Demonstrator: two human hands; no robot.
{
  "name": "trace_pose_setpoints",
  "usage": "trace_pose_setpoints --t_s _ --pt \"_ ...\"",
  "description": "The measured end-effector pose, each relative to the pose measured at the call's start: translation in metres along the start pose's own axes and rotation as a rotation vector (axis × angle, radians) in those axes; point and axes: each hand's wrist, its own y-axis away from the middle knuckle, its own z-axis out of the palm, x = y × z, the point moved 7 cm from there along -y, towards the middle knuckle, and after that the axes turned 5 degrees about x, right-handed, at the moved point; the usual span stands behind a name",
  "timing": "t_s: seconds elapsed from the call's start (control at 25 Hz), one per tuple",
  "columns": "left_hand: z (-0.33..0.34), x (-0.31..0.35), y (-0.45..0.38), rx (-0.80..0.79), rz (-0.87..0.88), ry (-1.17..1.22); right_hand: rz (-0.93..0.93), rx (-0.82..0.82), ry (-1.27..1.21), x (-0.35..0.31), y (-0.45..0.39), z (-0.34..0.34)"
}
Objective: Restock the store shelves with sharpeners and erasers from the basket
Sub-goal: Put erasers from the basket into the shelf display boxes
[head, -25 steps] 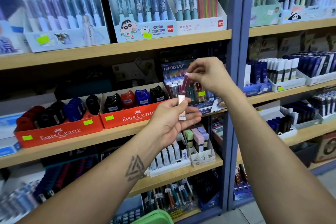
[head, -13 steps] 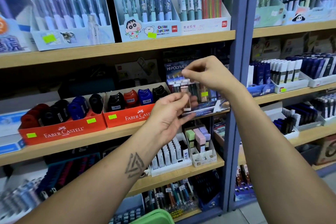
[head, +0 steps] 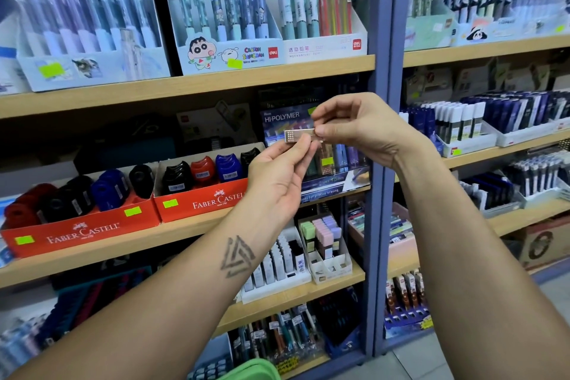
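A slim eraser stick (head: 297, 135) lies level in front of the Hi-Polymer eraser display box (head: 327, 160) on the middle shelf. My left hand (head: 277, 177) pinches its left end from below. My right hand (head: 354, 129) pinches its right end between thumb and fingers. Two red Faber-Castell boxes (head: 92, 225) of black, blue and red sharpeners stand to the left on the same shelf. A green basket rim (head: 249, 372) shows at the bottom edge.
Pen displays (head: 231, 9) fill the top shelf. White and pastel eraser trays (head: 320, 244) sit on the shelf below my hands. A blue upright post (head: 384, 163) divides this bay from the right bay of boxed refills (head: 462, 123).
The eraser stick has turned from upright to level and risen. My right hand, which was at the display box with another stick, now pinches this one's right end. Both hands moved up.
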Motion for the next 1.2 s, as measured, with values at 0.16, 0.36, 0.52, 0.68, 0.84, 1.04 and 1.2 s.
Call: trace_pose_setpoints --t_s 0.16,0.36,0.52,0.68,0.84,1.04,1.2 --pt "0.004 -0.003 -0.002 0.006 0.005 -0.075 0.008 0.148 0.016 0.005 -0.003 -0.016" --pt "0.007 0.003 0.01 -0.029 0.348 -1.047 -0.021 0.487 0.261 0.013 -0.004 -0.053" --pt "0.022 -0.014 0.02 -0.253 0.613 -1.755 -0.022 0.488 0.308 0.016 -0.003 -0.056" --pt "0.019 -0.026 0.02 -0.32 0.647 -1.974 -0.082 0.469 0.348 0.008 -0.004 -0.053" --pt "0.021 -0.026 0.024 -0.341 0.667 -2.052 -0.105 0.481 0.452 0.01 -0.009 -0.053" --pt "0.018 -0.024 0.024 -0.351 0.641 -2.052 -0.064 0.338 0.792 0.022 -0.015 -0.029" --pt "0.014 -0.021 0.024 -0.39 0.602 -1.94 -0.106 0.3 0.918 0.028 -0.016 -0.02"
